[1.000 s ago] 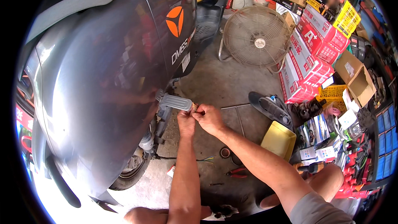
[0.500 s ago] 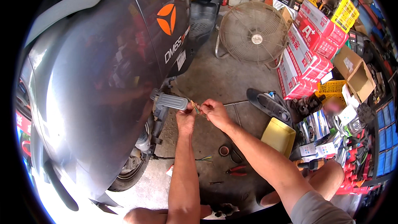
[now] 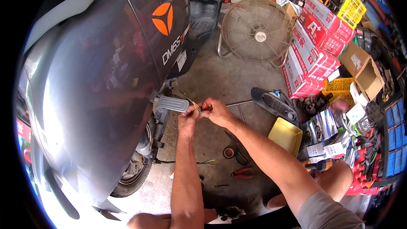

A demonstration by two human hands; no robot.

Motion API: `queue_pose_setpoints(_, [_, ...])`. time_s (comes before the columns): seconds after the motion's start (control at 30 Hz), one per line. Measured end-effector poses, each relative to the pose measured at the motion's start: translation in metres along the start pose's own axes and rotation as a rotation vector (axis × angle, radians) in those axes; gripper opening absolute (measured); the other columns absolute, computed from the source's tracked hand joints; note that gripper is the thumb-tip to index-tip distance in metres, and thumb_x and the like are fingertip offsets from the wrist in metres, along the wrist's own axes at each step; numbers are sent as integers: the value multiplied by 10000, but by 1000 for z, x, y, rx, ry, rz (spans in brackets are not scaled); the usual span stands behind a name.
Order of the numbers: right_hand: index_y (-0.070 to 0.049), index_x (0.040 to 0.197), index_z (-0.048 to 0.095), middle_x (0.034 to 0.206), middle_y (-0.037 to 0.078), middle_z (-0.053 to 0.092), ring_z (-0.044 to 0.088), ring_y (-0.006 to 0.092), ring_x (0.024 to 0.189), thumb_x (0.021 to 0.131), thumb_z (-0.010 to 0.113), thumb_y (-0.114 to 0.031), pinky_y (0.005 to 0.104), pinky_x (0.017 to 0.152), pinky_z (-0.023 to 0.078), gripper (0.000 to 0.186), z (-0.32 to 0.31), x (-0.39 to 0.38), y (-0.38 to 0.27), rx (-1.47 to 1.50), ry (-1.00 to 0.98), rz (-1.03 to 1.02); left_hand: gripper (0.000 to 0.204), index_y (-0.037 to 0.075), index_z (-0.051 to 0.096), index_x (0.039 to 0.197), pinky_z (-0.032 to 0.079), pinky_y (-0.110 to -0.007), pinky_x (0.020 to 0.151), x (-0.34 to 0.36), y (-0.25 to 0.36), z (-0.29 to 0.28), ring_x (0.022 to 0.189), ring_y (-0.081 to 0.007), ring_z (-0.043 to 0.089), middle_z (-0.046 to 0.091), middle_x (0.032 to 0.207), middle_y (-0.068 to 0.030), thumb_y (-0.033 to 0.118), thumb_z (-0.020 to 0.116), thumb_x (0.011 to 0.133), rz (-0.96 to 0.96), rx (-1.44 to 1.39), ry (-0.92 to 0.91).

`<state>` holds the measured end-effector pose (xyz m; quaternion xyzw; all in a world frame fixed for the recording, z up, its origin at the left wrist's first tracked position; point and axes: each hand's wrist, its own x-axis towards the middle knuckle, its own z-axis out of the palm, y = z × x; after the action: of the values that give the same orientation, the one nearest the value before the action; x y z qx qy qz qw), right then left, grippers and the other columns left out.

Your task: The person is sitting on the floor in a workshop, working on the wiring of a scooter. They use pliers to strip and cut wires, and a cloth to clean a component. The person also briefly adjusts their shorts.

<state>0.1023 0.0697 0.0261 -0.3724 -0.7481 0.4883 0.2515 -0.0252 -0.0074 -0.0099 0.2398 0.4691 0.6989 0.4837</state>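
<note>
Beside the scooter's grey footrest, both of my hands meet over a small bundle of thin coloured wires. My left hand pinches the bundle from the near left side, close to the footrest's tip. From the right, my right hand has its fingers closed on the same wires, touching the left fingertips. Orange and green strands show between the fingers; the wire ends are partly hidden. Below them, another cable with bare coloured wire ends runs out from the dark grey scooter along the floor.
On the floor lie a tape roll, red-handled pliers and a yellow tray. A dark plastic scooter part rests beyond the tray. Farther off stand a round floor fan and stacked red-and-white boxes.
My right hand has moved slightly left, and its fingers are now closer to the left ones at the wires. The whole view has shifted a little.
</note>
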Motion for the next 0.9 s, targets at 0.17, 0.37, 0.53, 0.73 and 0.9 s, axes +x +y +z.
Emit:
queue_pose_setpoints(0.17, [-14, 841, 600, 751, 43, 636, 598, 133, 685, 790, 709, -72, 304, 638, 491, 133, -5, 8, 14, 162, -42, 29, 127, 67, 681, 1010, 524, -235, 720, -5, 10, 7, 857, -101, 648, 688, 963, -17, 46, 613, 905, -44, 56, -4])
queue_pose_setpoints(0.37, [-9, 872, 612, 758, 38, 640, 612, 130, 672, 814, 667, -72, 319, 610, 501, 101, -3, 6, 13, 249, -33, 142, 94, 71, 663, 959, 448, -224, 622, -4, 12, 6, 784, -91, 645, 693, 886, -7, 46, 625, 878, 8, 220, 12])
queue_pose_setpoints(0.53, [6, 894, 594, 779, 48, 633, 588, 129, 682, 836, 629, -39, 304, 599, 487, 81, -2, -1, 3, 105, -15, 43, 103, 59, 674, 937, 409, -228, 610, -4, 9, 6, 737, -83, 621, 696, 854, -9, 57, 669, 835, 117, 309, 100])
queue_pose_setpoints(0.73, [22, 877, 609, 769, 99, 658, 630, 177, 693, 812, 634, -23, 331, 625, 502, 83, 0, 7, 12, -38, 28, -63, 119, 11, 678, 914, 470, -245, 674, 8, 5, 1, 757, -99, 625, 696, 869, -44, 2, 694, 797, 196, 300, 47])
queue_pose_setpoints(0.9, [43, 874, 618, 739, 117, 665, 648, 178, 612, 823, 621, -19, 324, 564, 512, 80, 2, 8, 15, 172, 13, 24, 135, -19, 665, 928, 514, -273, 759, 8, 1, 1, 782, -123, 640, 693, 872, -73, -27, 687, 795, 169, 355, 70])
